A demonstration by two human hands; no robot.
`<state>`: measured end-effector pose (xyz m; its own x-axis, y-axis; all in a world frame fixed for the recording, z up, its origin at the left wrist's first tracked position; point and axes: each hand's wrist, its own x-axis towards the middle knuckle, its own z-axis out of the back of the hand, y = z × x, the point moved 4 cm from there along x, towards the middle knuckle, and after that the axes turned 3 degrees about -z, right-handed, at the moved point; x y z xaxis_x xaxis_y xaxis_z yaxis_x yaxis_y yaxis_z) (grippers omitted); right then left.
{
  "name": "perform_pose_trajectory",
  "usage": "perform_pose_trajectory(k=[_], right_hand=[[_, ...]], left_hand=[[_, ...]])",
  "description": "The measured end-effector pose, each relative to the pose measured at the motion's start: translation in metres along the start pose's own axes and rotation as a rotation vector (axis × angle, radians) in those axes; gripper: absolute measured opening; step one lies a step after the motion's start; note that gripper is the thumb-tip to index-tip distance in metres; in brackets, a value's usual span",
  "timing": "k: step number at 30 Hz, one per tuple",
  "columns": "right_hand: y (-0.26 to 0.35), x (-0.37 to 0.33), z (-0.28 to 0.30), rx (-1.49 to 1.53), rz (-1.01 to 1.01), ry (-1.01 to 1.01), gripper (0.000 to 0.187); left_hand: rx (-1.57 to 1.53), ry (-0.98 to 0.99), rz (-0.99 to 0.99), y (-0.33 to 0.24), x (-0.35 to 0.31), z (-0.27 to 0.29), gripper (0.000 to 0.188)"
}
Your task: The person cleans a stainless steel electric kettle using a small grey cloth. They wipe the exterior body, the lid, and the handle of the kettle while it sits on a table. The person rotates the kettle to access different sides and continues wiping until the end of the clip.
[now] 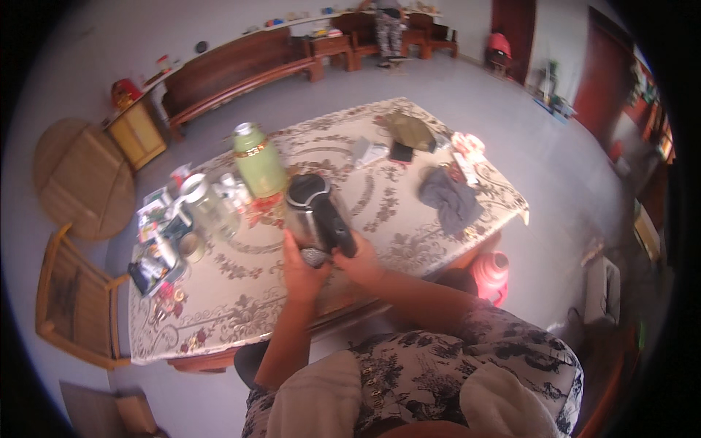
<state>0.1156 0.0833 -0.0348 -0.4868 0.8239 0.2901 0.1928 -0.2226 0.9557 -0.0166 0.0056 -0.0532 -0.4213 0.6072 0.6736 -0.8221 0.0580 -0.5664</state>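
Observation:
An electric kettle [310, 208] with a black lid, a black handle and a shiny body is between my hands over the near middle of the table. My left hand [301, 269] is closed against the kettle's lower left side. My right hand [363, 261] is closed at the lower end of the handle. A small grey, speckled round patch [315, 256] shows between my thumbs; I cannot tell whether it belongs to the kettle. Just behind the kettle stands a green thermos flask [261, 166]. To its left is a clear jar [208, 208] with a white top.
Bottles and small items crowd the left end of the patterned tablecloth [241, 310]. A grey cloth [449, 201], an olive cap-like item [410, 131] and a dark phone-like object [401, 152] lie right. A pink flask [491, 274] stands below the table's right side. Another person [388, 33] is far back.

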Motion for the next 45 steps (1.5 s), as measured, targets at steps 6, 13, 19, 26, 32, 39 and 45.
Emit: perform_pose_trajectory(k=[6, 13, 19, 26, 32, 39, 45], right_hand=[[0.009, -0.005, 0.0, 0.005, 0.005, 0.002, 0.029], [0.002, -0.003, -0.001, 0.135, -0.052, 0.055, 0.026], [0.007, -0.003, 0.0, 0.072, 0.009, 0.042, 0.025], [0.0, -0.002, 0.0, 0.064, -0.04, 0.054, 0.026], [0.002, 0.0, -0.001, 0.124, 0.018, 0.058, 0.023], [0.001, 0.001, 0.0, 0.07, 0.022, 0.059, 0.025], [-0.004, 0.002, 0.0, 0.024, 0.037, 0.034, 0.029]], left_hand=[[0.048, -0.034, 0.01, -0.009, 0.001, 0.007, 0.113], [0.107, -0.035, 0.059, -0.01, -0.001, 0.005, 0.113], [0.127, -0.035, 0.062, -0.012, -0.001, 0.004, 0.111], [0.092, -0.031, 0.068, -0.014, 0.0, 0.005, 0.111], [0.084, -0.023, 0.074, -0.012, -0.001, 0.003, 0.113], [0.066, -0.021, 0.06, -0.01, 0.001, 0.002, 0.112], [0.072, -0.003, 0.069, -0.005, -0.001, 0.001, 0.114]])
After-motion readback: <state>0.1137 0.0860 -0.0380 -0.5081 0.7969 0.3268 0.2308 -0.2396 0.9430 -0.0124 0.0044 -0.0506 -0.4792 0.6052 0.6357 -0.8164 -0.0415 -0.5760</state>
